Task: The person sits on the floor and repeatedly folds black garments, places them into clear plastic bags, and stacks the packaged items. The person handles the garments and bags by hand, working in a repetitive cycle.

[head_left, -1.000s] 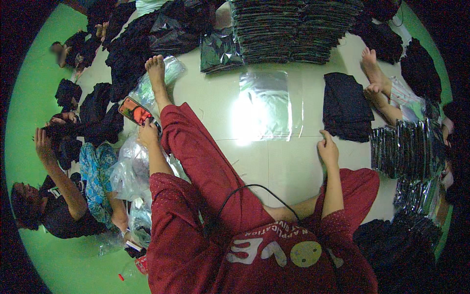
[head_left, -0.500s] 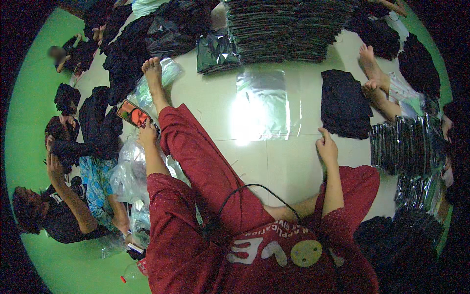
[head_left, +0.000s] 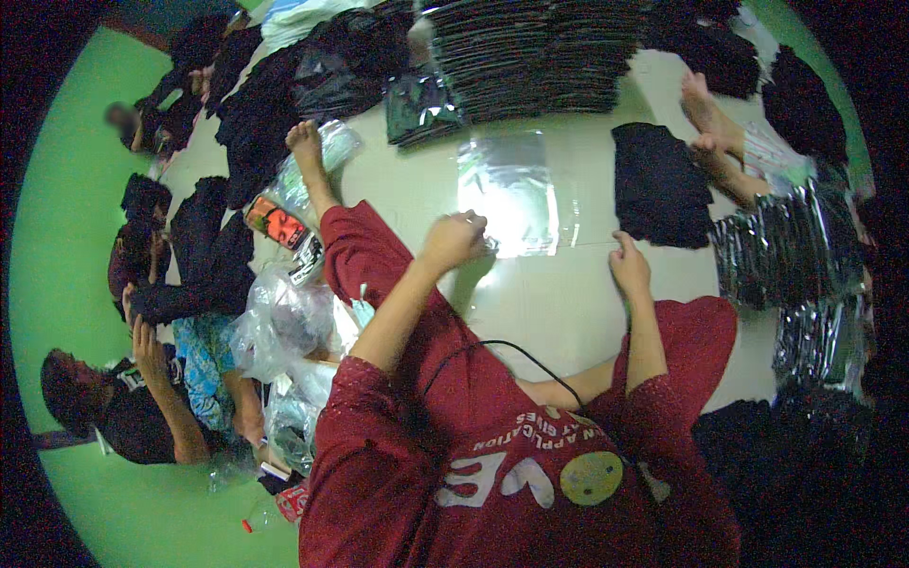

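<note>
Head view: I look down on two bare hands over a pale tiled floor point(head_left: 540, 308).
Clear plastic: flat, glossy rectangular packaging point(head_left: 519, 194) on the floor, beyond and between the hands.
Left hand point(head_left: 456, 240): fingers curled at the packaging's lower left edge; I cannot tell whether they grip it.
Right hand point(head_left: 632, 269): loose, forefinger extended.
Black cloth: folded dark fabric rectangle point(head_left: 661, 185) just beyond the right hand.

Here it is, lettering on the red shirt point(head_left: 530, 530)!
Lg pale caps w/ smaller lines nearby (plus yellow smiley point(head_left: 594, 477)); red bottle label point(head_left: 294, 504) & co-worker's black tee point(head_left: 142, 426): print illegible.
</note>
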`<state>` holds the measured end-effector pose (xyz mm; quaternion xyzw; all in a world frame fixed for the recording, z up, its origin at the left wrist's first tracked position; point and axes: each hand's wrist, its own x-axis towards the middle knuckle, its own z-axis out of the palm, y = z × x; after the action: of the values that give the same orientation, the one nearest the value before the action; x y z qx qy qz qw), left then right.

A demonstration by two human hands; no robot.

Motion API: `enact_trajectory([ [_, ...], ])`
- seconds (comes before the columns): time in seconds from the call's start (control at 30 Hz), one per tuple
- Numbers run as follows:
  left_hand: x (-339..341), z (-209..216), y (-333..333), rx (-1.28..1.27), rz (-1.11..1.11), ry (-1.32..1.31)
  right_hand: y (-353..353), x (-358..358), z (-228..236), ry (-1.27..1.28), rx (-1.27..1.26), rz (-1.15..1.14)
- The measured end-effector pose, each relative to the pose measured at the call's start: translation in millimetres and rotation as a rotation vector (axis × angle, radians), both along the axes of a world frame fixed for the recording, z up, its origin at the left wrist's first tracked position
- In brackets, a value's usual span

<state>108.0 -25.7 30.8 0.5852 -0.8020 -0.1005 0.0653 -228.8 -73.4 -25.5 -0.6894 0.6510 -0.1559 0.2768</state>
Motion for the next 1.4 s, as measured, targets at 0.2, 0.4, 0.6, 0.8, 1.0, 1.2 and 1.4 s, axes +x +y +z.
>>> enact_trajectory([
  [0.2,-87,-24,-1,-0.101,0.228,0.187,8,-6,-2,-0.072,-0.027,0.041],
  [0.4,-106,-53,28,-0.125,0.492,0.262,7,-6,-7,-0.072,-0.058,0.039],
  [0.6,-105,-52,39,-0.085,0.531,0.372,7,-9,-12,-0.15,-0.017,0.063],
  [0.8,-81,-58,15,0.279,0.566,0.49,13,-9,-13,-0.277,0.102,0.16],
  [1.0,-80,-54,20,0.129,0.469,0.304,20,5,-9,-0.352,0.251,0.315],
  [1.2,-80,-44,15,0.216,0.568,0.378,30,8,-5,-0.323,0.268,0.398],
  [1.4,-83,-37,17,-0.057,0.538,0.306,40,17,2,-0.29,0.307,0.451],
])
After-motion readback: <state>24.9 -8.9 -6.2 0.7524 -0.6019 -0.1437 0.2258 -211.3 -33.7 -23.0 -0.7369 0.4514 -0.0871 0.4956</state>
